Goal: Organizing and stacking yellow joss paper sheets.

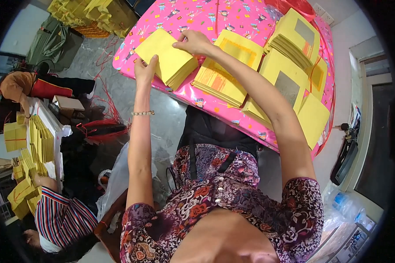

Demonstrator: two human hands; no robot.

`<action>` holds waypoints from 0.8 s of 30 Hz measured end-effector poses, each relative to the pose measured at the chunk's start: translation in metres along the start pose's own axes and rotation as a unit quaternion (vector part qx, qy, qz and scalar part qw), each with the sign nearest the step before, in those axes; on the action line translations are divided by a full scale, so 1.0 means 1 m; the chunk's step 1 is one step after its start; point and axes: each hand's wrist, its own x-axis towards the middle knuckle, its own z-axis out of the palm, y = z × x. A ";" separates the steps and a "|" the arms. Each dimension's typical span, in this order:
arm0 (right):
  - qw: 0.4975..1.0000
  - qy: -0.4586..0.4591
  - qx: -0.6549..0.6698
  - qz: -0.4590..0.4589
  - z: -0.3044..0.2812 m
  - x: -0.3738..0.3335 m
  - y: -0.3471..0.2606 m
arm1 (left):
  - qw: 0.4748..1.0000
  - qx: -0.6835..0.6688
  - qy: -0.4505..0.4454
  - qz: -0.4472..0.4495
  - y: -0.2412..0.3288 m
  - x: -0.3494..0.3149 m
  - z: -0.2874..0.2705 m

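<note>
A thick stack of yellow paper sheets [166,53] lies at the left end of the pink table, its layered edges showing on the near right side. My left hand [145,71] grips its left edge, thumb on the top sheet and the other fingers partly hidden at the side. At the stack's upper right edge my right hand [194,43] is closed in a pinch, thumb tip against the top sheet. Whether it holds one sheet or several I cannot tell. Just right of this stack, under my right forearm, lies another yellow stack [239,46] with an orange printed frame.
More yellow stacks [309,115] fill the right of the pink patterned table [180,15], near a red basin [296,6]. Red strings [105,92] trail over the floor at left. Two other people work at a white table [55,118] with yellow bundles.
</note>
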 end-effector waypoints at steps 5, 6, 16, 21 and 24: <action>0.975 -0.177 0.128 0.048 0.007 0.012 0.020 | 0.994 0.081 0.066 0.003 0.006 -0.011 0.012; 0.974 -0.178 0.129 0.047 0.011 0.012 0.021 | 0.994 0.072 0.087 0.009 0.004 -0.015 0.011; 0.946 -0.205 0.247 0.031 0.028 0.006 0.012 | 0.980 0.048 0.141 -0.135 -0.048 -0.037 -0.007; 0.956 -0.233 0.178 0.018 0.033 -0.008 0.005 | 0.959 -0.185 0.056 -0.207 -0.033 -0.062 -0.005; 0.952 -0.219 0.212 0.041 0.038 -0.023 -0.004 | 0.942 -0.260 -0.004 -0.211 -0.028 -0.065 -0.011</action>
